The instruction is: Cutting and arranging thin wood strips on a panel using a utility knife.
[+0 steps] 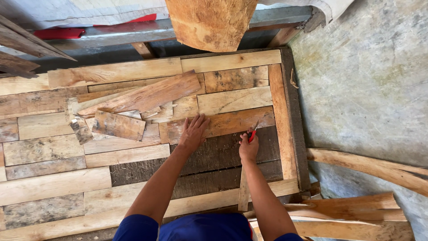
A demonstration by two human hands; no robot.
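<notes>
My left hand (pixel 193 132) lies flat, fingers spread, on a reddish-brown board (pixel 232 120) in a patchwork wooden panel (pixel 53 183). My right hand (pixel 248 148) is closed around a small red-handled tool (pixel 253 133), whose tip points up at the lower edge of that same board. A thin upright wooden strip (pixel 243 193) runs under my right wrist, across the dark planks (pixel 214 156). Both forearms reach in from the bottom, out of blue sleeves.
Loose offcuts lie on the panel at left: a long slanted board (pixel 147 96) and a short plank (pixel 118 126). A big log slab (pixel 209 22) hangs over the far edge. Rough slabs (pixel 352 214) lie on the concrete floor (pixel 370 85) at right.
</notes>
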